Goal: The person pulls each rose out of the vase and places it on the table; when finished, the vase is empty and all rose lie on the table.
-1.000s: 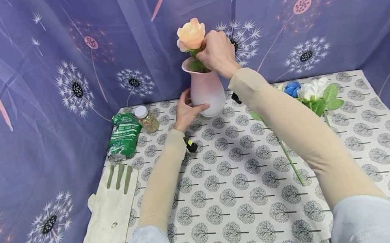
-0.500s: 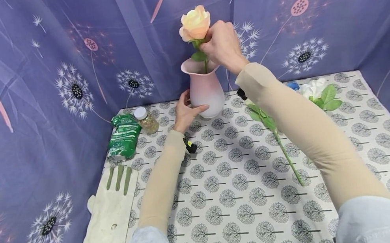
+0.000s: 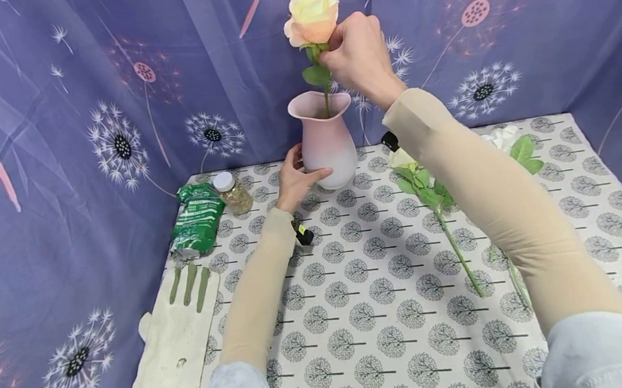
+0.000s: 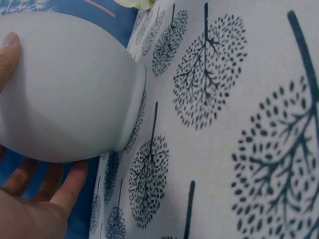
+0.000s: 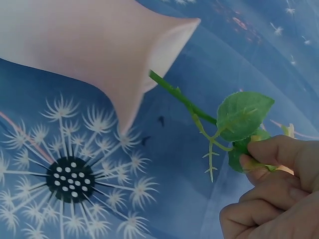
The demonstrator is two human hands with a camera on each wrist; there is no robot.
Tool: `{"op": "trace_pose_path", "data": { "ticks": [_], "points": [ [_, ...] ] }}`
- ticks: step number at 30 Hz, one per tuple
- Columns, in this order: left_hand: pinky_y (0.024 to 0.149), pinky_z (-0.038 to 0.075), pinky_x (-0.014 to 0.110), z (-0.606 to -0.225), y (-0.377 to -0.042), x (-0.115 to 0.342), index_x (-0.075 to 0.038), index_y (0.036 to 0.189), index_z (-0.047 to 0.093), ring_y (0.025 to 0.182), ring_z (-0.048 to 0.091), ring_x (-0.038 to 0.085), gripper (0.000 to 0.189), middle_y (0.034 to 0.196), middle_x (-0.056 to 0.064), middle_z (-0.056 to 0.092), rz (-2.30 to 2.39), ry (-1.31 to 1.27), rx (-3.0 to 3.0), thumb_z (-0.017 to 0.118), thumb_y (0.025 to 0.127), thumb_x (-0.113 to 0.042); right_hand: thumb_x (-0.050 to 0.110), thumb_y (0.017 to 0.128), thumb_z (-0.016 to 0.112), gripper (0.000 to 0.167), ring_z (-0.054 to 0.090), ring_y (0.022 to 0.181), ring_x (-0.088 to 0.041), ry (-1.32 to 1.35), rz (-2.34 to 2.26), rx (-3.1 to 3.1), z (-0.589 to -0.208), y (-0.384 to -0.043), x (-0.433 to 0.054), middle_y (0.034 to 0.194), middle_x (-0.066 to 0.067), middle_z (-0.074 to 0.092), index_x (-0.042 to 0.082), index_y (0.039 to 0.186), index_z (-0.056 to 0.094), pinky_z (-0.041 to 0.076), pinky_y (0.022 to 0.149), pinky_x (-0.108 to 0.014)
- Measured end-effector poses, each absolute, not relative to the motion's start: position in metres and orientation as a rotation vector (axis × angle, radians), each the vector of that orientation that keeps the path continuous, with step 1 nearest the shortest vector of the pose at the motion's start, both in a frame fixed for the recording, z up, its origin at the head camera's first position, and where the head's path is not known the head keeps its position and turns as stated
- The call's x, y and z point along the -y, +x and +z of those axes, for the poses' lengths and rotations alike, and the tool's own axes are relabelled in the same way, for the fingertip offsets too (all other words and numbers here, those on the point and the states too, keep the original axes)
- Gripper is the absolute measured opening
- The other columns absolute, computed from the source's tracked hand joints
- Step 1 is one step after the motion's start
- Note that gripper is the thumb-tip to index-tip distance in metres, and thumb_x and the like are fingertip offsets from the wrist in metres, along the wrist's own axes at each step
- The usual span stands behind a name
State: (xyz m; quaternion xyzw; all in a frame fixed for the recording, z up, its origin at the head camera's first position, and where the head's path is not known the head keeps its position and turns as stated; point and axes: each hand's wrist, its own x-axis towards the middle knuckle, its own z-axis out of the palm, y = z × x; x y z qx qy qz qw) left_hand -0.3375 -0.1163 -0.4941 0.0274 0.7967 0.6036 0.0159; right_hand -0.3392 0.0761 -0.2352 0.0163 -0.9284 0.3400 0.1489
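Note:
A pink-to-white vase stands upright at the back of the table. My left hand grips its lower body, thumb in front and fingers round the far side; the left wrist view shows the fingertips against the vase. Above the vase, my right hand pinches a peach rose just under its bloom. The rose's stem runs down into the vase mouth, where its lower end is hidden. Green leaves sit on the stem beside my right fingers.
More artificial flowers lie to the right: a pale one with a long stem and a white one, partly behind my right forearm. Left are a green packet, a white-capped jar and a pair of work gloves. A patterned curtain hangs close behind the vase.
My right hand has risen with the peach rose, moving up and slightly right, so more stem shows above the vase mouth. The left hand and vase have hardly moved.

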Motion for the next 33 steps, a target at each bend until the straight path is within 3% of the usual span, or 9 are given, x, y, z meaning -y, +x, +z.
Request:
{"op": "trace_pose_path", "data": {
  "ticks": [19, 21, 23, 25, 26, 27, 29, 31, 33],
  "points": [
    [0.12, 0.055, 0.049, -0.495, -0.34, 0.116, -0.018, 0.165, 0.043, 0.14, 0.062, 0.034, 0.106, 0.155, 0.013, 0.06, 1.915, 0.111, -2.45, 0.101, 0.076, -0.025, 0.022, 0.097, 0.069, 0.025, 0.047, 0.063, 0.001, 0.117, 0.93, 2.507, -0.193, -0.329, -0.089, 0.044, 0.035, 0.039, 0.007, 0.098, 0.089, 0.037, 0.062, -0.019],
    [0.12, 0.055, 0.049, -0.495, -0.34, 0.116, -0.019, 0.165, 0.043, 0.14, 0.062, 0.034, 0.106, 0.156, 0.012, 0.06, 1.914, 0.112, -2.447, 0.101, 0.077, -0.025, 0.021, 0.097, 0.069, 0.025, 0.057, 0.08, -0.001, 0.121, 0.927, 2.486, -0.19, -0.327, -0.09, 0.054, 0.029, 0.053, 0.005, 0.099, 0.089, 0.044, 0.075, -0.016],
    [0.12, 0.055, 0.049, -0.494, -0.34, 0.116, -0.019, 0.165, 0.043, 0.14, 0.062, 0.034, 0.106, 0.156, 0.012, 0.06, 1.911, 0.11, -2.445, 0.101, 0.077, -0.025, 0.021, 0.099, 0.068, 0.026, 0.062, 0.111, -0.004, 0.122, 0.927, 2.486, -0.189, -0.325, -0.091, 0.085, 0.021, 0.074, 0.004, 0.097, 0.088, 0.045, 0.099, -0.013],
    [0.12, 0.054, 0.049, -0.494, -0.34, 0.116, -0.019, 0.165, 0.043, 0.141, 0.061, 0.034, 0.106, 0.156, 0.012, 0.059, 1.912, 0.108, -2.443, 0.102, 0.077, -0.025, 0.022, 0.1, 0.068, 0.024, 0.053, 0.136, -0.009, 0.116, 0.939, 2.483, -0.186, -0.324, -0.092, 0.117, 0.009, 0.077, 0.01, 0.088, 0.086, 0.034, 0.121, -0.014],
    [0.12, 0.054, 0.049, -0.493, -0.34, 0.116, -0.019, 0.165, 0.043, 0.141, 0.061, 0.034, 0.106, 0.156, 0.012, 0.059, 1.911, 0.106, -2.442, 0.102, 0.077, -0.025, 0.021, 0.1, 0.068, 0.025, 0.048, 0.142, -0.011, 0.123, 0.939, 2.473, -0.186, -0.324, -0.093, 0.118, 0.006, 0.076, 0.016, 0.08, 0.082, 0.029, 0.127, -0.017],
    [0.12, 0.054, 0.049, -0.493, -0.34, 0.116, -0.019, 0.165, 0.043, 0.141, 0.061, 0.034, 0.106, 0.156, 0.012, 0.059, 1.91, 0.104, -2.442, 0.102, 0.077, -0.025, 0.02, 0.099, 0.068, 0.028, 0.047, 0.14, -0.009, 0.12, 0.953, 2.468, -0.184, -0.324, -0.094, 0.117, 0.007, 0.076, 0.022, 0.073, 0.077, 0.025, 0.13, -0.017],
    [0.121, 0.054, 0.048, -0.493, -0.34, 0.115, -0.018, 0.165, 0.043, 0.141, 0.061, 0.034, 0.106, 0.157, 0.012, 0.059, 1.914, 0.1, -2.439, 0.102, 0.077, -0.025, 0.019, 0.097, 0.069, 0.037, 0.048, 0.123, -0.001, 0.111, 0.986, 2.44, -0.18, -0.326, -0.096, 0.09, 0.018, 0.071, 0.03, 0.062, 0.062, 0.027, 0.126, -0.017],
    [0.121, 0.054, 0.048, -0.493, -0.341, 0.115, -0.018, 0.165, 0.043, 0.141, 0.061, 0.034, 0.107, 0.157, 0.013, 0.059, 1.914, 0.097, -2.439, 0.101, 0.077, -0.024, 0.016, 0.094, 0.069, 0.043, 0.046, 0.102, 0.004, 0.098, 1.027, 2.403, -0.177, -0.327, -0.097, 0.067, 0.025, 0.054, 0.035, 0.061, 0.051, 0.034, 0.115, -0.016],
    [0.121, 0.054, 0.048, -0.493, -0.341, 0.115, -0.018, 0.166, 0.042, 0.141, 0.061, 0.034, 0.107, 0.157, 0.013, 0.058, 1.911, 0.093, -2.437, 0.101, 0.077, -0.024, 0.014, 0.094, 0.069, 0.035, 0.043, 0.088, 0.006, 0.101, 1.057, 2.373, -0.174, -0.328, -0.099, 0.063, 0.028, 0.044, 0.034, 0.07, 0.054, 0.039, 0.101, -0.016]
  ]
}}
